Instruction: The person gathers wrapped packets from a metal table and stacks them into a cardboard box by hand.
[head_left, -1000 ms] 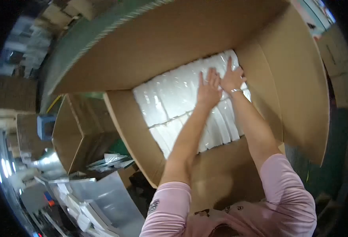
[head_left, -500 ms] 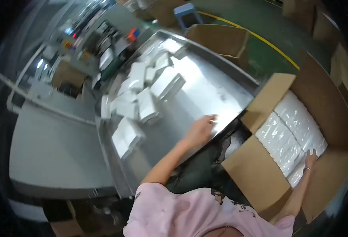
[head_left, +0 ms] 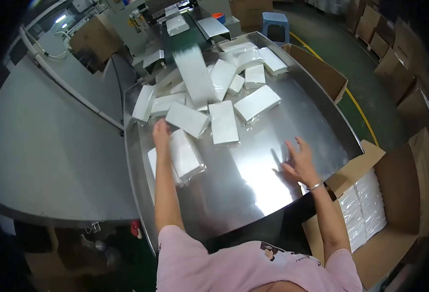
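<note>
Left hand [head_left: 161, 132] is beside the loose white packs [head_left: 223, 123] near the left edge of the metal tray [head_left: 316, 127], fingers slightly bent; whether it touches or grips a pack cannot be told. Right hand [head_left: 299, 163] is empty, fingers spread wide, above the bare metal by the near edge, toward the near right corner. Packs are heaped at odd angles from the far edge down along the left side, below a green conveyor belt [head_left: 190, 36]; an open carton [head_left: 398, 192] beside the near right corner contains rows of wrapped packs [head_left: 365, 209].
</note>
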{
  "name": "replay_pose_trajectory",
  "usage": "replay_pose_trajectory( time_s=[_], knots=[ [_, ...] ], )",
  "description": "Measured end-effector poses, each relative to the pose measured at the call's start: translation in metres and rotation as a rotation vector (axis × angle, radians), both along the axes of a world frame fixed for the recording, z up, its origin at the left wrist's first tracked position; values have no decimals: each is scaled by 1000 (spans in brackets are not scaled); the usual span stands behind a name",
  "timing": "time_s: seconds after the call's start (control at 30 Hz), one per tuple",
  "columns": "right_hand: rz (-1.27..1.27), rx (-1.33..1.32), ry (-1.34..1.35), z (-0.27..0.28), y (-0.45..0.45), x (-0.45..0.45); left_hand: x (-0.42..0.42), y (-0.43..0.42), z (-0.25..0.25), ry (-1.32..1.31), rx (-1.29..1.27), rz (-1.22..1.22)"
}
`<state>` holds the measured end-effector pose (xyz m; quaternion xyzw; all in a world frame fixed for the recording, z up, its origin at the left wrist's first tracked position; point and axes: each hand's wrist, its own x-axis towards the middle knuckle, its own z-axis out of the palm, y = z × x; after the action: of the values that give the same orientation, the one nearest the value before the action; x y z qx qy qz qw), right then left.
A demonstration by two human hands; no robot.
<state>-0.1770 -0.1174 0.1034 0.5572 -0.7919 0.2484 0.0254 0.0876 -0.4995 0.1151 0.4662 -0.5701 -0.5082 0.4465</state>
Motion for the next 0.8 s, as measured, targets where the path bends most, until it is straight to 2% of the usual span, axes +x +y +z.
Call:
replay_pose_trajectory(
  time_s=[0.03,0.07,0.23,0.33,0.47,0.57,0.63,0.73,0.77,0.8],
  knots=[
    [3,13,7,2,-15,3,-3,-22,1,-2,10,63],
    [4,27,9,5,-29,5,-5,-71,-35,-90,-139,62],
    [9,33,123,-12,-94,-44,-109,-97,-34,-569,-537,-63],
    [41,10,160,-3,-138,-83,-164,-98,-20,-863,-471,-124],
    [-27,82,-35,-10,-197,-133,-202,-122,-9,-969,-234,-327],
    [-55,91,-84,-12,-243,-152,-220,-157,-34,-875,-283,-642],
    [-52,79,-6,-22,-270,-158,-225,-142,-32,-901,-398,-672],
    [-152,224,24,-43,-286,-150,-228,-118,-37,-959,-615,-666],
    [-147,198,13,-47,-284,-149,-226,-108,-32,-974,-604,-635],
    [-140,176,4,-48,-279,-146,-221,-97,-29,-872,-567,-639]
  ],
)
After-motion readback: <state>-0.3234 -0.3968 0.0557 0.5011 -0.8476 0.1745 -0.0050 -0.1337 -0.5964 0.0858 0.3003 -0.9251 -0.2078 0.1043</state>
